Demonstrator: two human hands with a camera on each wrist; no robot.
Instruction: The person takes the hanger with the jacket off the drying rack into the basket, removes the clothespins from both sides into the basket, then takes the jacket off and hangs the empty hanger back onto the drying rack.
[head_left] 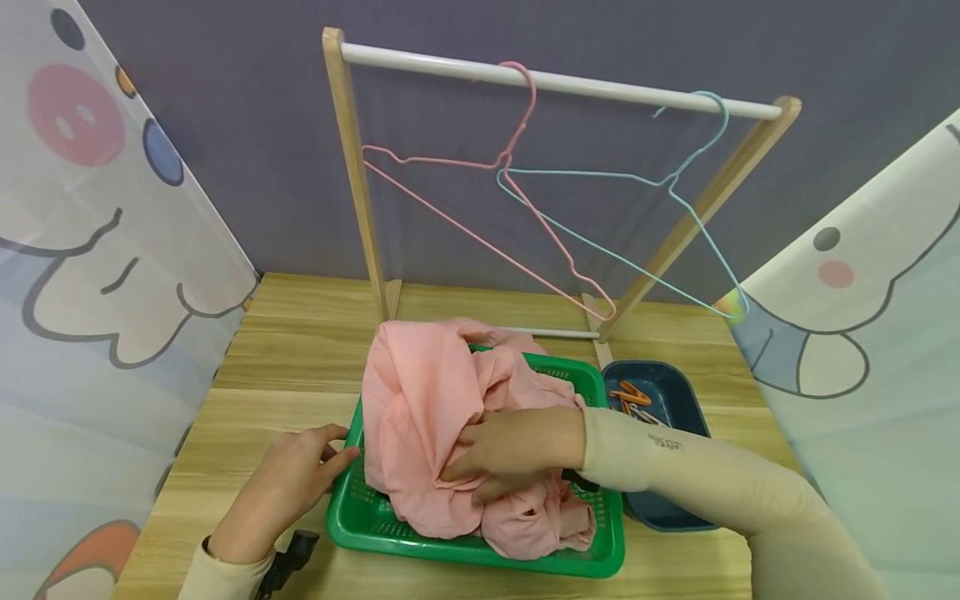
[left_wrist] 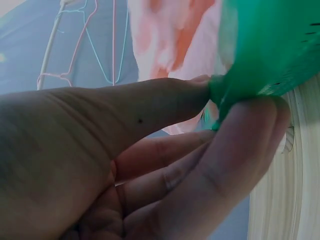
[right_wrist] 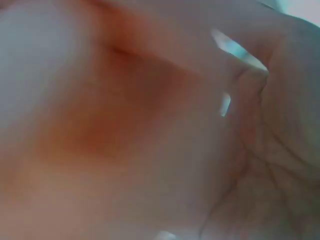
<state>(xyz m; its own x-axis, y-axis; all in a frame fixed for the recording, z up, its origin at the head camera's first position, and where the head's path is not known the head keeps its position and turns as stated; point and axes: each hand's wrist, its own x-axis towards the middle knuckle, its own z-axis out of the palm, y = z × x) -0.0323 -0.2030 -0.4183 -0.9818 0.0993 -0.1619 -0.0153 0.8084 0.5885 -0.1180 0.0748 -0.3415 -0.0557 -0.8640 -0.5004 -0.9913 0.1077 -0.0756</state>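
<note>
A green plastic basket [head_left: 611, 533] stands on the table, with a pink garment [head_left: 420, 375] heaped in it and bulging over its far left side. My left hand [head_left: 288, 483] pinches the basket's left rim between thumb and fingers. The left wrist view shows the thumb [left_wrist: 165, 100] on one side of the green rim and fingers on the other. Over the middle of the heap, my right hand [head_left: 517, 446] grips a fold of the garment, its fingertips partly hidden in the cloth. Blurred pink fabric [right_wrist: 125, 110] fills most of the right wrist view.
Behind the basket stands a wooden rack with a white rail [head_left: 442, 65]. A pink hanger [head_left: 517, 167] and a light blue hanger [head_left: 667, 179] hang from it. To the right, partly under my right forearm, a dark blue bin [head_left: 678, 392] holds orange clips [head_left: 630, 393] and other small clips.
</note>
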